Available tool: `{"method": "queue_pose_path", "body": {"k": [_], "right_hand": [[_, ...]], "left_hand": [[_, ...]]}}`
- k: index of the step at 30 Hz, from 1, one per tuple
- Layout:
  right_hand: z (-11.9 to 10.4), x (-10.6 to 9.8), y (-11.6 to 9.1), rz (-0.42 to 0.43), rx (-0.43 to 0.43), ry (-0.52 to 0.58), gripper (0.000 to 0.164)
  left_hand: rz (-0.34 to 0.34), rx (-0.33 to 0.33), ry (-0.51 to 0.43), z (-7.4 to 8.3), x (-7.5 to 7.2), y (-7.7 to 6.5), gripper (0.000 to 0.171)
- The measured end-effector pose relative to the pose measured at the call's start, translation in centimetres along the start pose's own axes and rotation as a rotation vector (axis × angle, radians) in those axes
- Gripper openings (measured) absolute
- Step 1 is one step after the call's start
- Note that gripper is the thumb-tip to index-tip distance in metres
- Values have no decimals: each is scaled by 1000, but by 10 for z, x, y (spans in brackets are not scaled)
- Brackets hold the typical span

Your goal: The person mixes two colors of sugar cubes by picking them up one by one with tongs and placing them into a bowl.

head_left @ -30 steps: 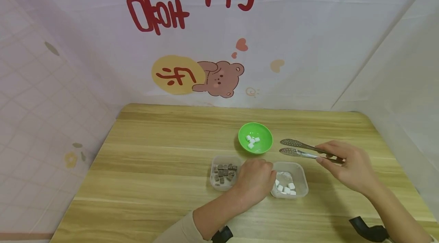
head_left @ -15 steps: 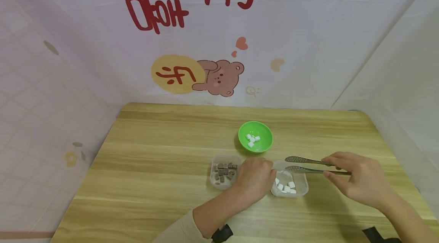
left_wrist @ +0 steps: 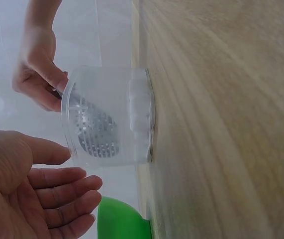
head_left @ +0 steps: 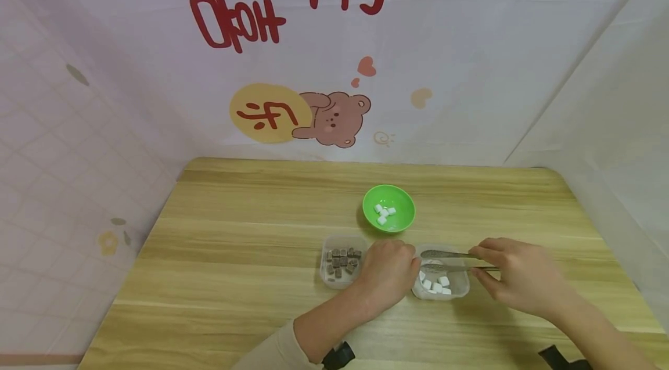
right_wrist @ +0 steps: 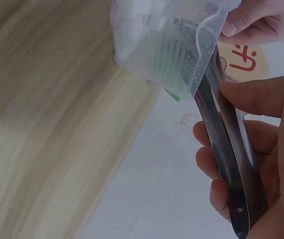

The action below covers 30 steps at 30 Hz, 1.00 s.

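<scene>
My right hand (head_left: pixel 522 271) holds metal tongs (right_wrist: pixel 226 134) with perforated tips, thumb on one arm and fingers round the other. The tips reach down inside a clear plastic container (left_wrist: pixel 117 79), their two arms apart in the head view. White cubes (head_left: pixel 437 287) lie on that container's floor. At its left rim is my left hand (head_left: pixel 389 274), with thumb and index finger (left_wrist: pixel 57 175) at the rim corner and the other fingers loosely bent beside it. A green bowl (head_left: pixel 410 207) behind the containers has several white cubes (head_left: pixel 384 213) inside.
A second clear container (head_left: pixel 325 277) with several grey-brown cubes (head_left: pixel 342 261) stands left of my left hand, partly hidden by it. Wooden tabletop (head_left: pixel 235 254) lies around them. A printed white cloth (head_left: pixel 444 39) hangs behind the table, with more cloth at both sides.
My right hand has brought the tongs from beside the green bowl down towards the front and then left, into the container with white cubes. The left hand has stayed at the rim.
</scene>
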State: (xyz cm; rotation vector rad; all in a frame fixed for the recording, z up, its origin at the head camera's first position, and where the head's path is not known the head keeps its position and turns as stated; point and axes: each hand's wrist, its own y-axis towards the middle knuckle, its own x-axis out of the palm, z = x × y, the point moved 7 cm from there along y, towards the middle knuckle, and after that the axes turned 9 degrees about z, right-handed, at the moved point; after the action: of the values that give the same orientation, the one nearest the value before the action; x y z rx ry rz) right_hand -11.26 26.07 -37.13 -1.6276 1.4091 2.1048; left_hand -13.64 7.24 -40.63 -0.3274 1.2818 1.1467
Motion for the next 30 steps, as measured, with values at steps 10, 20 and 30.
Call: {"method": "queue_pose_path", "body": {"k": [10,20,30], "right_hand": [[-9,12,7,-37,-29,13,21],[-11,14,6,-53,-12,20,20],[-6,2,0,52,-8,47,65]], "left_hand": [[-6,-5,-22,1,-1,-1,42],[-16,-4,-7,1,0,0,44],[-25,-26,-15,-2,1,-1,44]]}}
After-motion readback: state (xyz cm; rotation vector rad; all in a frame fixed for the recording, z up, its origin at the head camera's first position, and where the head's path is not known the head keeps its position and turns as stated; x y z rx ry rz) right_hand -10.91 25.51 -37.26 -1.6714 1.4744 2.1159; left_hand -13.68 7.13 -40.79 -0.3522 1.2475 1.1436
